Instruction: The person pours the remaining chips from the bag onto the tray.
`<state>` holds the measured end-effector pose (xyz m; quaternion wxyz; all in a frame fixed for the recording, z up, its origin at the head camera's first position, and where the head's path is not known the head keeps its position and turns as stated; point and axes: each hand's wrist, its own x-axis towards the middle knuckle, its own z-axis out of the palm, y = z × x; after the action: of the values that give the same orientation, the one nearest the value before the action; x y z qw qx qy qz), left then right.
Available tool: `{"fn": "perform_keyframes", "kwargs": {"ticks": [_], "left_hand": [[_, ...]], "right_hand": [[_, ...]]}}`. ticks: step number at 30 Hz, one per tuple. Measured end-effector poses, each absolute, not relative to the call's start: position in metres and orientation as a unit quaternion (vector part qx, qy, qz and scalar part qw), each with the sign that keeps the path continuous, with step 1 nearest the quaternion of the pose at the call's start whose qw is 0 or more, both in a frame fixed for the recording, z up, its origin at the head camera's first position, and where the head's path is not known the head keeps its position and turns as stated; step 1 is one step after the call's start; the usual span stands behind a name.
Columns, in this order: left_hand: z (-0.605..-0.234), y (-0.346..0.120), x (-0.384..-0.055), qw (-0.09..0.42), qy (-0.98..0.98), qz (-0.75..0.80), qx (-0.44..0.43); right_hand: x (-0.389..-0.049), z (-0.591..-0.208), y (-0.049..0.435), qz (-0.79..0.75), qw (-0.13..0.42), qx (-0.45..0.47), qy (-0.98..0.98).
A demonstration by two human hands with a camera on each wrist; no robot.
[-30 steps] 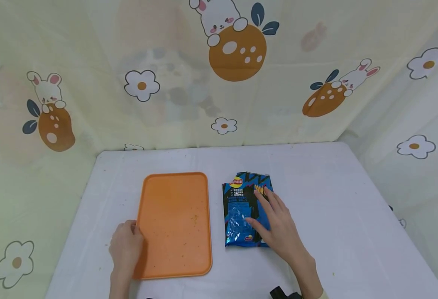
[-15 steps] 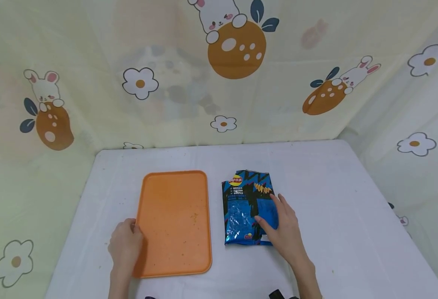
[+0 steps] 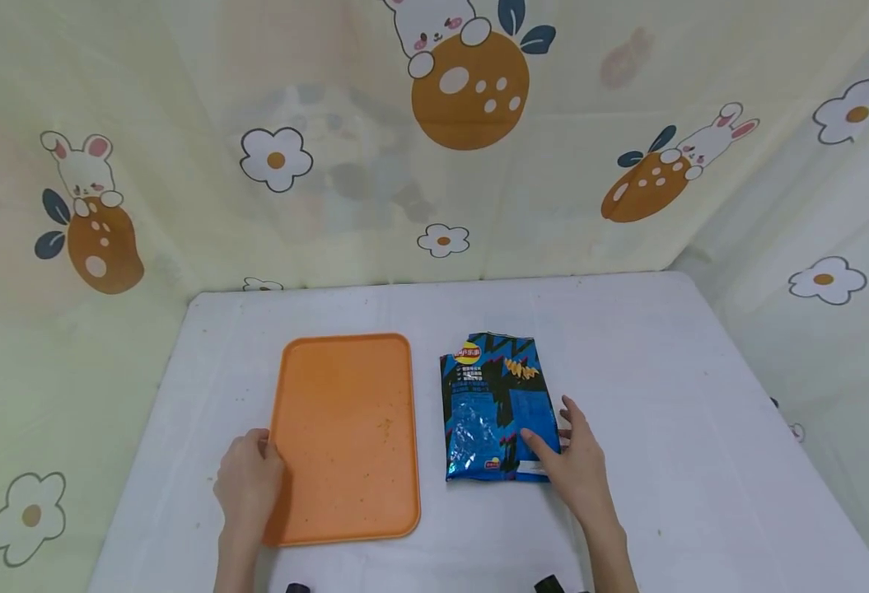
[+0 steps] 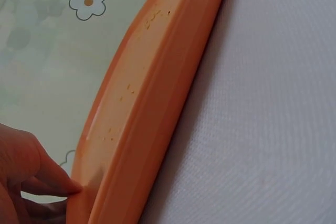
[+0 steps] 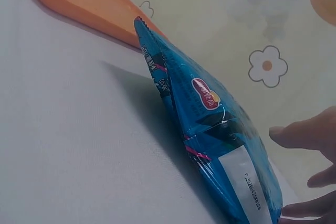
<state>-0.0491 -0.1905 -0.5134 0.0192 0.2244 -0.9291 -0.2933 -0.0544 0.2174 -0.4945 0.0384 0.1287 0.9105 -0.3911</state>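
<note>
An orange tray (image 3: 341,412) lies on the white tabletop, with small yellow crumbs (image 3: 385,428) scattered over it. My left hand (image 3: 249,482) pinches its left rim, the thumb and fingers on either side of the edge in the left wrist view. To the right of the tray lies a blue and black snack bag (image 3: 478,428) with a torn-looking top left corner. Beside the bag's right edge is my right hand (image 3: 584,469), thumb spread over the bag and fingers along its side. In the right wrist view the thumb (image 5: 299,134) is apart from the bag.
The white table (image 3: 701,461) ends at the back against a curtain (image 3: 360,206) printed with rabbits and flowers. Dark objects (image 3: 549,584) poke in at the bottom edge of the head view. A few specks lie on the tabletop.
My right hand has slid rightward from on top of the snack bag to its right edge, uncovering the bag's printed front. My left hand stays on the tray's rim.
</note>
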Motion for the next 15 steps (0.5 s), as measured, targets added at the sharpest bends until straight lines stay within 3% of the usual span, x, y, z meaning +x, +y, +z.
{"fn": "perform_keyframes", "kwargs": {"ticks": [15], "left_hand": [[-0.5139, -0.1895, -0.0505, 0.018, -0.927, -0.297, 0.23]], "right_hand": [[-0.0563, -0.5037, 0.2159, -0.442, 0.056, 0.21, 0.87]]}}
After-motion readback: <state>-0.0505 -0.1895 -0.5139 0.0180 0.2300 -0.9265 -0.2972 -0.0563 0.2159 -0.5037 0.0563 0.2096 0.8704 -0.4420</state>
